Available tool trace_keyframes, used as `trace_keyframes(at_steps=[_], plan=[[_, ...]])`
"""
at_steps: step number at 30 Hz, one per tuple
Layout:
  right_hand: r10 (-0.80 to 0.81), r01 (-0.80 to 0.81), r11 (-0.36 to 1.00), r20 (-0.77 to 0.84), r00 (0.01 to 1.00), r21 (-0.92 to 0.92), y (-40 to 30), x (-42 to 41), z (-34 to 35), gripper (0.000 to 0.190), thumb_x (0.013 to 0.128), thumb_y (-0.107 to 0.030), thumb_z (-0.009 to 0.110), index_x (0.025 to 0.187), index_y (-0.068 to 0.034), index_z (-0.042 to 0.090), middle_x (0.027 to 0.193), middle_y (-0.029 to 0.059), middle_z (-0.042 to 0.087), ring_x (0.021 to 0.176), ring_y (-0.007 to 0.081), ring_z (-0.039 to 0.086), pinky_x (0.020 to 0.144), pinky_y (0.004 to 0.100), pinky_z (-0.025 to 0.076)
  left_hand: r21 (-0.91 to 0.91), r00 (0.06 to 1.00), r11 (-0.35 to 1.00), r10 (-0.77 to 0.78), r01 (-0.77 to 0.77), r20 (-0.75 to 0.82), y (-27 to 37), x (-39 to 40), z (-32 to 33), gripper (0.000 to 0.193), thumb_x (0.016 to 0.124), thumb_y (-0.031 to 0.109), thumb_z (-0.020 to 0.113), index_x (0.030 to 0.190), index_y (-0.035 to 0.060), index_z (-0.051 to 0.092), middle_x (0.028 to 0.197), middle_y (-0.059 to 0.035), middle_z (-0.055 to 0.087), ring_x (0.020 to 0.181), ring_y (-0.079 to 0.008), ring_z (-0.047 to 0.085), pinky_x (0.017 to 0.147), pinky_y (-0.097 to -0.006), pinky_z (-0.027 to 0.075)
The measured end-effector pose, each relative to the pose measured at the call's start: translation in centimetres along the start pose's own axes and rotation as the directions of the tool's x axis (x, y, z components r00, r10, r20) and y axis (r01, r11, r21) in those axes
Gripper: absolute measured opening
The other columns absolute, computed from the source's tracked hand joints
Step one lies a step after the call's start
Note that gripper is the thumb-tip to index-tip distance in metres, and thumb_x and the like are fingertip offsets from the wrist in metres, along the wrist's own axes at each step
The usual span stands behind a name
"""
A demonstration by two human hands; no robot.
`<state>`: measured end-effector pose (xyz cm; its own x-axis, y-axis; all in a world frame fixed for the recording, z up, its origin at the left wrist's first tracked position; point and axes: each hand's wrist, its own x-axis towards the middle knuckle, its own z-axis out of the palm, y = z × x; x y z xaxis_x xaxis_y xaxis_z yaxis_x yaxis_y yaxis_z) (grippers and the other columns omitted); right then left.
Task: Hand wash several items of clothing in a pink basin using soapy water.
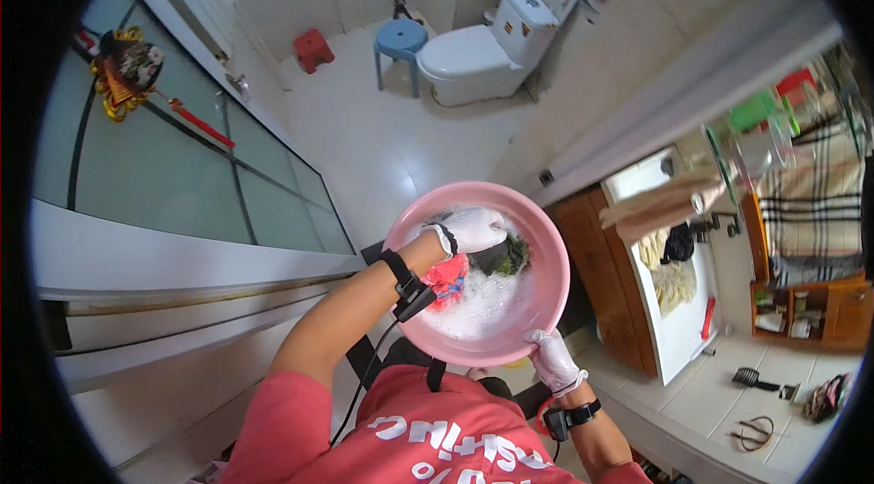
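Observation:
A pink plastic basin (554, 286) stands in front of my body, holding sudsy water (471, 317). Dark green cloth (502, 257) and a coral-red patterned cloth (445, 281) lie in the foam. My left hand (471, 230), in a thin whitish glove, is curled over the dark green cloth inside the basin; its fingertips are partly hidden. At the basin's near right rim, my gloved right hand (552, 355) grips the edge, thumb on top. Both wrists wear black straps with small devices.
Beyond the basin are a white toilet (471, 57), a blue stool (401, 40) and a small red stool (314, 50). A frosted-glass door (171, 163) flanks the left. On the right are a wooden cabinet (601, 279), a white sink (672, 340) and a tiled ledge with a black hairbrush (754, 379).

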<state>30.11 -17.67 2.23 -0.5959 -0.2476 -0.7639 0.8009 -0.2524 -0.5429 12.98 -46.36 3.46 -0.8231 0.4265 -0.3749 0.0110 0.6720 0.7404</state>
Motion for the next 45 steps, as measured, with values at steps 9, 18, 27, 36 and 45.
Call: trace_keyframes(at_steps=[9, 18, 27, 36, 45], plan=[[-0.058, 0.057, 0.998, 0.106, 0.993, 0.008, -2.7, 8.8, 14.8, 0.025, 0.091, -0.002, 0.057, 0.115, -0.002, 0.06, 0.097, 0.0034, 0.065, 0.086, 0.0144, 0.063, 0.082, 0.0317, 0.054, -0.155, 0.981, 0.986, -0.094, 0.067, -0.172, -10.1, -1.7, -11.0, 0.033, 0.093, 0.03, 0.054, 0.108, 0.0068, 0.073, 0.107, -0.0173, 0.072, 0.103, -0.0335, 0.068, 0.094, -0.042, 0.049], [-0.072, 0.099, 0.989, 0.236, 0.969, -0.105, -10.4, 21.3, 22.6, 0.03, 0.088, -0.002, 0.057, 0.118, -0.001, 0.056, 0.098, 0.0045, 0.063, 0.082, 0.013, 0.061, 0.073, 0.0296, 0.055, -0.103, 0.987, 0.994, -0.037, 0.021, -0.156, -16.0, 3.9, -24.5, 0.038, 0.096, 0.032, 0.056, 0.121, 0.0077, 0.07, 0.123, -0.016, 0.069, 0.118, -0.0314, 0.063, 0.105, -0.0404, 0.044], [-0.079, 0.098, 0.993, 0.265, 0.961, -0.06, -20.2, 30.8, 32.1, 0.047, 0.086, -0.005, 0.058, 0.131, 0.003, 0.051, 0.118, 0.0115, 0.064, 0.102, 0.0207, 0.067, 0.083, 0.0344, 0.058, -0.359, 0.996, 0.933, -0.002, -0.032, -0.095, -22.3, 10.6, -38.9, 0.043, 0.1, 0.029, 0.057, 0.132, -0.0003, 0.061, 0.132, -0.0143, 0.063, 0.125, -0.0263, 0.057, 0.11, -0.0359, 0.041], [-0.178, 0.168, 0.984, 0.213, 0.961, 0.065, -27.1, 42.5, 40.7, 0.05, 0.086, -0.003, 0.057, 0.135, 0.003, 0.049, 0.125, 0.0101, 0.061, 0.112, 0.0213, 0.062, 0.095, 0.0343, 0.052, -0.3, 0.999, 0.953, 0.034, -0.04, -0.024, -29.8, 20.3, -52.3, 0.046, 0.101, 0.03, 0.058, 0.135, -0.0016, 0.059, 0.136, -0.0157, 0.061, 0.127, -0.0244, 0.056, 0.111, -0.0348, 0.04], [-0.256, 0.247, 0.96, 0.056, 0.965, 0.131, -32.6, 51.8, 50.3, 0.051, 0.085, 0.001, 0.058, 0.135, 0.002, 0.049, 0.129, 0.0094, 0.059, 0.116, 0.021, 0.06, 0.102, 0.037, 0.049, -0.228, 0.983, 0.958, 0.183, -0.171, 0.033, -37.0, 31.2, -63.3, 0.046, 0.1, 0.03, 0.058, 0.136, 0.0, 0.059, 0.134, -0.0157, 0.063, 0.126, -0.0245, 0.058, 0.111, -0.0359, 0.04]])
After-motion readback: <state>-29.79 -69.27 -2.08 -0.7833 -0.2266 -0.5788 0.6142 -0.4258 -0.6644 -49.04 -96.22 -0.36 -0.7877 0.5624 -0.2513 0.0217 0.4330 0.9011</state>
